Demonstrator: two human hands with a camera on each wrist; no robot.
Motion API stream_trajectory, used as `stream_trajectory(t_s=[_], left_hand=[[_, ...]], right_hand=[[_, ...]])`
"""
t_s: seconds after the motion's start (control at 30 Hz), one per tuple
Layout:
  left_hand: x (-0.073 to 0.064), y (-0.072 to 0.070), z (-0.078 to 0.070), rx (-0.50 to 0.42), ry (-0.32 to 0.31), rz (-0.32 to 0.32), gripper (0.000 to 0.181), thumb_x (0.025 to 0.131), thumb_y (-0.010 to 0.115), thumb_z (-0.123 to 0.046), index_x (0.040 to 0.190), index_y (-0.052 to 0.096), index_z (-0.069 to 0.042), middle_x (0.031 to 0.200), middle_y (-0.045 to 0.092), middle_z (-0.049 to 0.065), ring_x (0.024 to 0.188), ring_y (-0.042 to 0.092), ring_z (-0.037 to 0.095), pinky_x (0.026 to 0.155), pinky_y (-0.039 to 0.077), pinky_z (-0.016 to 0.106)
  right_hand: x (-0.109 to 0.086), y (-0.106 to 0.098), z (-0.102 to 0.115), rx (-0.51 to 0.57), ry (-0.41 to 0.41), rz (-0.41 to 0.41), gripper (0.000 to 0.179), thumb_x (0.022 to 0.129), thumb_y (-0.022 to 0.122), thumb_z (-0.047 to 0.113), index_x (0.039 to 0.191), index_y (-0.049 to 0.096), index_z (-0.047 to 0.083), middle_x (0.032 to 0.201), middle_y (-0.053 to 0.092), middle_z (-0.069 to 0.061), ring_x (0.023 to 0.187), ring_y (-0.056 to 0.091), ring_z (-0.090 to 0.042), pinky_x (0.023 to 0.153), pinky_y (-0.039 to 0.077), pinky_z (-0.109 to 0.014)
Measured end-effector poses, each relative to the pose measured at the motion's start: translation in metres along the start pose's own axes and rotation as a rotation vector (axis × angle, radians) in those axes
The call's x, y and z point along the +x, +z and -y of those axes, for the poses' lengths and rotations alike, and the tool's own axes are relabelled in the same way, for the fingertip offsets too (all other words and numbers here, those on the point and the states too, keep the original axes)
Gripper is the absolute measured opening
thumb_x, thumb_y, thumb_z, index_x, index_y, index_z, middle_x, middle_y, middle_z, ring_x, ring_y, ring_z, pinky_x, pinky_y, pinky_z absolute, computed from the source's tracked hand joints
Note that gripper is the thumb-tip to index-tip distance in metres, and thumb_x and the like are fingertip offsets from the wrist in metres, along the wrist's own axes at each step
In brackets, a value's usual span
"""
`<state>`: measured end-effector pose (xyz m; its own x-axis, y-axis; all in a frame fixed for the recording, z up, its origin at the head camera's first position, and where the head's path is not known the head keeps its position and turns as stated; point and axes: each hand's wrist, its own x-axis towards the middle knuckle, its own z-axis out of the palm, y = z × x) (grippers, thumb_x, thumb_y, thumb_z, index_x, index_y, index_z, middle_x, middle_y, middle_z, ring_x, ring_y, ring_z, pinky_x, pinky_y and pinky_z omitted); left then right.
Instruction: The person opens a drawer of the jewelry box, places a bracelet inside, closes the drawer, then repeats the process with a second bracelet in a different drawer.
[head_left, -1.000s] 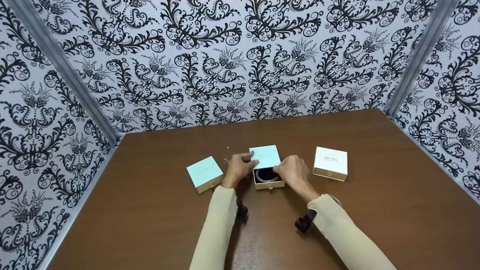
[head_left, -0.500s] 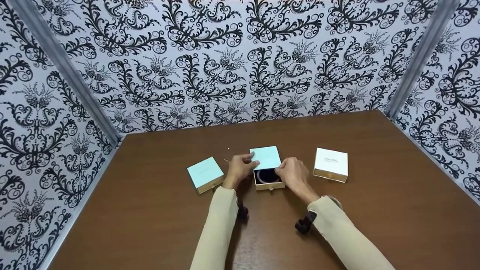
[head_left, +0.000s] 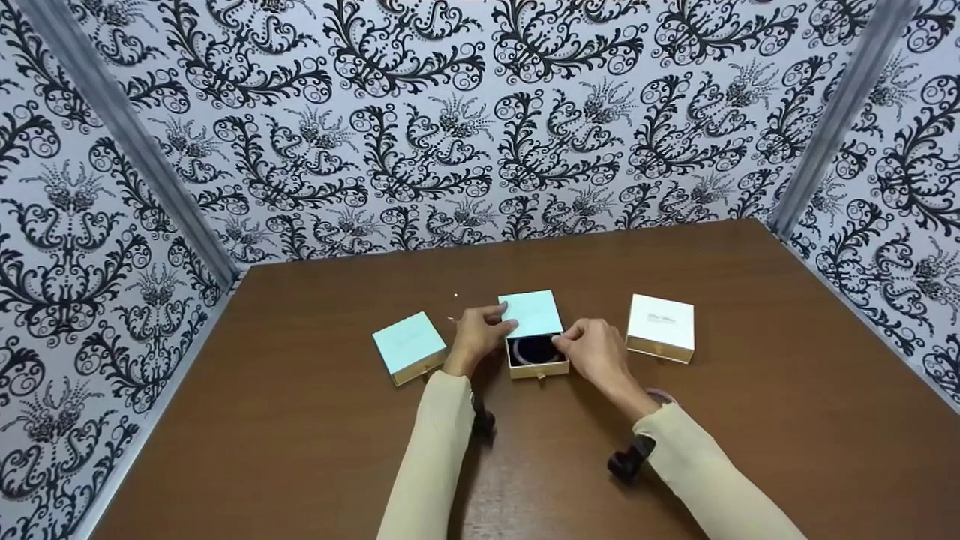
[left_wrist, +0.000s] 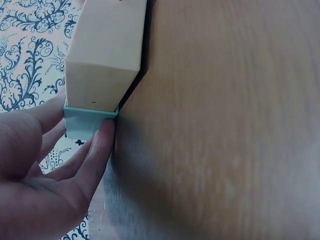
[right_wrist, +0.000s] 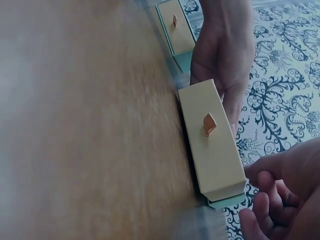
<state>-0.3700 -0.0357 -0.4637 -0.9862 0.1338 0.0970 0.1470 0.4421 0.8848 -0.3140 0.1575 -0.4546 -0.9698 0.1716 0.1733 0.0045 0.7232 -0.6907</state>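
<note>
In the head view a small teal drawer box (head_left: 529, 313) stands mid-table with its cream drawer (head_left: 538, 370) pulled out toward me. A bangle (head_left: 519, 357) lies in the drawer on a dark lining. My left hand (head_left: 475, 334) grips the teal cover by its left side; in the left wrist view its fingers (left_wrist: 102, 140) wrap the cover's end. My right hand (head_left: 598, 349) has its fingertips at the drawer's right edge, by the bangle. In the right wrist view its other fingers (right_wrist: 260, 202) are curled beside the box; whether it pinches anything is hidden.
Another teal box (head_left: 409, 346) stands to the left and a white-topped box (head_left: 660, 327) to the right, both with gold fronts. Part of a second bangle (head_left: 661, 395) shows behind my right wrist. Patterned panels (head_left: 450, 150) enclose the brown table (head_left: 315, 435) at back and sides.
My right hand and forearm have shifted slightly right and toward me, uncovering more of the drawer's inside and the second bangle. My left hand stays on the cover.
</note>
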Motion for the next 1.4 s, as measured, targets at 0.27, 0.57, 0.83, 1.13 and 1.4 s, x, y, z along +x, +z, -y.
stream_trajectory(t_s=[0.27,0.57,0.83,1.13,1.4], left_hand=[[0.000,0.001,0.000,-0.029,-0.040,0.015,0.041,0.094,0.072,-0.015,0.134,0.064,-0.008,0.125,0.070,0.019,0.115,0.067,0.027,0.087,0.056,0.033],[-0.001,0.001,-0.001,-0.057,-0.046,0.025,0.042,0.093,0.072,-0.013,0.134,0.063,-0.007,0.126,0.069,0.020,0.108,0.071,0.028,0.078,0.057,0.028],[-0.001,0.002,0.000,-0.032,-0.036,0.010,0.041,0.094,0.072,-0.016,0.134,0.064,-0.007,0.126,0.069,0.020,0.113,0.068,0.027,0.084,0.057,0.031],[0.000,0.001,0.001,-0.031,-0.024,0.003,0.042,0.093,0.073,-0.015,0.133,0.065,-0.006,0.124,0.070,0.021,0.112,0.068,0.026,0.080,0.057,0.029],[-0.001,0.000,0.000,-0.029,-0.038,0.015,0.042,0.094,0.072,-0.017,0.134,0.064,-0.009,0.129,0.068,0.018,0.112,0.068,0.025,0.080,0.057,0.028]], right_hand=[[-0.021,-0.003,0.010,0.039,0.002,0.072,0.022,0.087,0.074,0.030,0.076,0.069,0.012,0.073,0.067,0.000,0.067,0.058,-0.015,0.064,0.044,-0.030],[-0.042,0.001,0.009,0.080,0.084,0.281,0.038,0.097,0.065,0.039,0.072,0.074,0.012,0.056,0.065,-0.002,0.041,0.050,-0.010,0.041,0.039,-0.022],[-0.047,0.008,0.008,0.156,0.136,0.340,0.032,0.099,0.064,0.036,0.081,0.074,0.012,0.054,0.065,0.000,0.038,0.050,-0.010,0.036,0.037,-0.021],[-0.050,0.018,0.010,0.241,0.137,0.300,0.023,0.098,0.066,0.026,0.095,0.078,0.007,0.058,0.067,-0.002,0.040,0.052,-0.009,0.036,0.041,-0.022],[-0.045,0.022,0.007,0.384,0.189,0.333,0.022,0.099,0.064,0.020,0.097,0.075,0.001,0.060,0.070,-0.004,0.041,0.058,-0.009,0.037,0.045,-0.024]])
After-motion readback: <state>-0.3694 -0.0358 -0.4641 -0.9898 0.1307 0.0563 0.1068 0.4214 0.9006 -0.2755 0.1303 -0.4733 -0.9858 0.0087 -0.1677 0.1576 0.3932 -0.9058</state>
